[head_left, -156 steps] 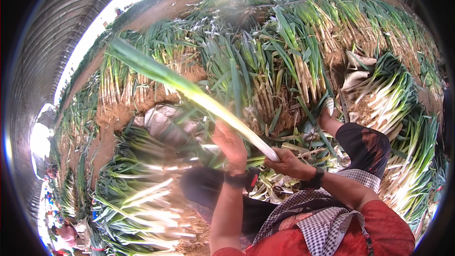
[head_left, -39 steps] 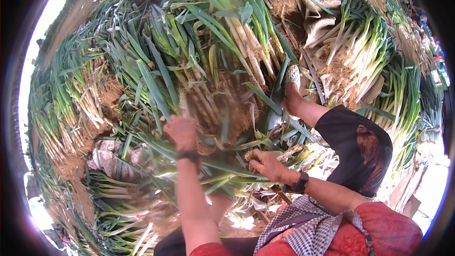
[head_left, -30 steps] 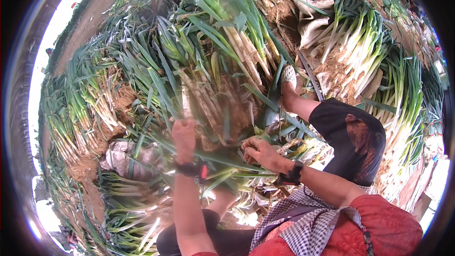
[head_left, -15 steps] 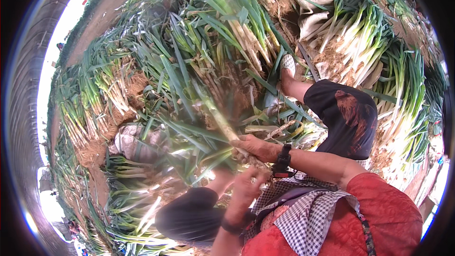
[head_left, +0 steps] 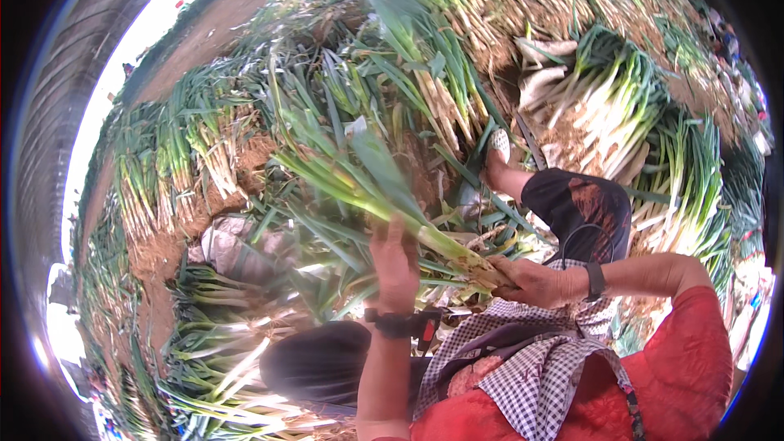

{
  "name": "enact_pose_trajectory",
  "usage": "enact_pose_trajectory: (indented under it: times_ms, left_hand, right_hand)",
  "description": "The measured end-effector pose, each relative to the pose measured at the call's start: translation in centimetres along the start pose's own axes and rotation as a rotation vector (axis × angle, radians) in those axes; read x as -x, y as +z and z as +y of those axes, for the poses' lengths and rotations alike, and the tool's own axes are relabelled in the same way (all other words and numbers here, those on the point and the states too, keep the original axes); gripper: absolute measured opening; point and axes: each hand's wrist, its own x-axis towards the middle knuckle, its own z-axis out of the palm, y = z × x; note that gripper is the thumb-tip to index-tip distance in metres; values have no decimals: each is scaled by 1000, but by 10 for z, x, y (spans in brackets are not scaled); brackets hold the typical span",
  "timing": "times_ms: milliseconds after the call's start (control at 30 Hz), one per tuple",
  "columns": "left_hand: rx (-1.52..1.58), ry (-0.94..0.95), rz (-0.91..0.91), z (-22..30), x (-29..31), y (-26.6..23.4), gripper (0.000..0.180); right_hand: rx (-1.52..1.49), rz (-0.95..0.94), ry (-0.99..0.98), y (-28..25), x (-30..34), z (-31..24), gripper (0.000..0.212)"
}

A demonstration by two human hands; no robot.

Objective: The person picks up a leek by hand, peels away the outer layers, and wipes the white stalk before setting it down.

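A leek (head_left: 447, 243) lies slantwise across my lap, its green leaves fanning up to the left and its pale root end down to the right. My right hand (head_left: 532, 282) is closed round the root end, with the brownish outer layers and roots by its fingers. Farther up the stalk, my left hand (head_left: 396, 265) is at the lower edge of the green part, its slightly blurred fingers wrapped against the leek. Both wrists wear dark bands, and a red-and-black piece (head_left: 428, 330) sits beside the left one.
Trimmed leeks with white stalks (head_left: 608, 110) are piled at the right, and more (head_left: 233, 359) lie at the lower left. Untrimmed bundles (head_left: 441, 98) with soil on them stand ahead. A pale sack (head_left: 237, 247) rests at the left, near loose leaves. My knees flank the work.
The right hand has moved right with the root end. My left hand has gone from near the roots up to the green part. The leek now lies flatter, its leaves lifted into view.
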Motion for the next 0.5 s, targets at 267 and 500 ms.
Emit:
enact_pose_trajectory:
  times_ms: [267, 500]
  left_hand:
    - [106, 111, -119, 37, 1, 9, 45]
    - [-401, 346, 8, 37, -2, -14, 54]
  right_hand:
    - [-388, -269, 334, -2, -9, -19, 35]
    - [-463, -231, 229, 13, -18, -7, 26]
